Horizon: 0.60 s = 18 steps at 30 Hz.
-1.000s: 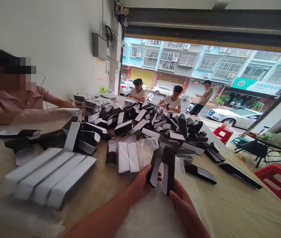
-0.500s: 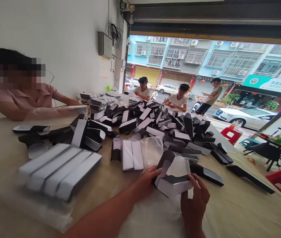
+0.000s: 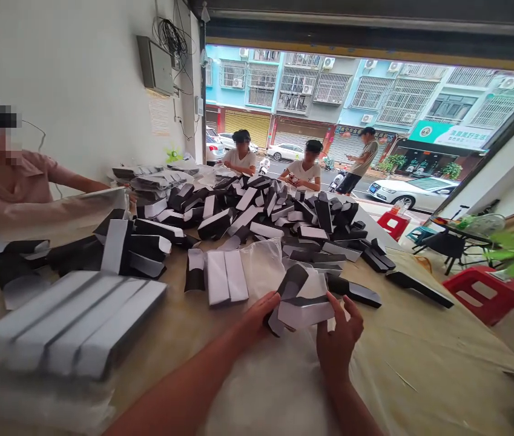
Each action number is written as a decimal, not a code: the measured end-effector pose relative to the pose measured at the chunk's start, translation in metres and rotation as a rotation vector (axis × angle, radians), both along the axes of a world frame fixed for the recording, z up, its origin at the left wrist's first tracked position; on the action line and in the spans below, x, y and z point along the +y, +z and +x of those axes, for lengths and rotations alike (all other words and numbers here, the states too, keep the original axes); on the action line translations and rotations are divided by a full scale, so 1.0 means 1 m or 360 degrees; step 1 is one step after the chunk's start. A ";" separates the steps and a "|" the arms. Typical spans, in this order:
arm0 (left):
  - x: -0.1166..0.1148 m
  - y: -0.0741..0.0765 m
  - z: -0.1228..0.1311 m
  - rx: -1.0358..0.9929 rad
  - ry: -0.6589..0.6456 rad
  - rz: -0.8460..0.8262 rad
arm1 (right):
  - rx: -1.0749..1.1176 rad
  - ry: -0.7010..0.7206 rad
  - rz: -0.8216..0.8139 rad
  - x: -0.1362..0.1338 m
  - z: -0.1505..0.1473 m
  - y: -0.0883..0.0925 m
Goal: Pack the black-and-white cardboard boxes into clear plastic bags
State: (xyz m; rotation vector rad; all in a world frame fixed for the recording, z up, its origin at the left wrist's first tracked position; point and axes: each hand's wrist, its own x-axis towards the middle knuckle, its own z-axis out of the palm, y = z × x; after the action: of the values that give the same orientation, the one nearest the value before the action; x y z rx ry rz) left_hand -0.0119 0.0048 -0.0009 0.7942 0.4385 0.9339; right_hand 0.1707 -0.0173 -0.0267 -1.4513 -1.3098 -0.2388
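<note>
A folding cardboard box (image 3: 306,313), black on some faces and white on others, is held between my two hands above the table. Its black flap stands up at the left end. My left hand (image 3: 260,313) grips that left end, the thumb lying along the cardboard. At the opposite end, my right hand (image 3: 341,339) pinches the box with its fingertips; part of its grip is hidden. Just beyond my hands, a clear plastic bag (image 3: 263,261) lies beside two white-topped boxes (image 3: 227,275). Underneath my forearms is a sheet of clear plastic (image 3: 275,387).
A heap of black and white boxes (image 3: 257,213) covers the table's middle. On the left, several boxes (image 3: 75,321) lie in a row. A person (image 3: 6,169) sits at the left with a plastic bag; two people sit at the far side. A red stool (image 3: 486,293) stands at right.
The view has swung to the right, so the scene shifts left and a green fan shows at the right. Both hands still hold the box, which has tilted slightly.
</note>
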 end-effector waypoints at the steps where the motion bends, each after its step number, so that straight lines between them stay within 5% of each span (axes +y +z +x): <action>1: 0.000 -0.001 0.000 -0.0015 -0.0008 0.0000 | -0.0011 0.0002 0.0014 0.000 0.000 0.000; 7: 0.000 -0.004 -0.001 -0.0014 -0.0063 -0.0065 | 0.0090 0.0152 0.0032 -0.002 0.001 0.003; 18: 0.001 -0.002 0.001 0.0136 0.0055 0.0017 | 0.1034 0.0652 -0.0274 -0.009 -0.009 0.011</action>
State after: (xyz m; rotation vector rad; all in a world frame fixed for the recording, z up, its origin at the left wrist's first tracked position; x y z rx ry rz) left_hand -0.0109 0.0056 -0.0029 0.8406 0.5236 0.9371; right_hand 0.1615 -0.0261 -0.0159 -1.2127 -1.0604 0.5848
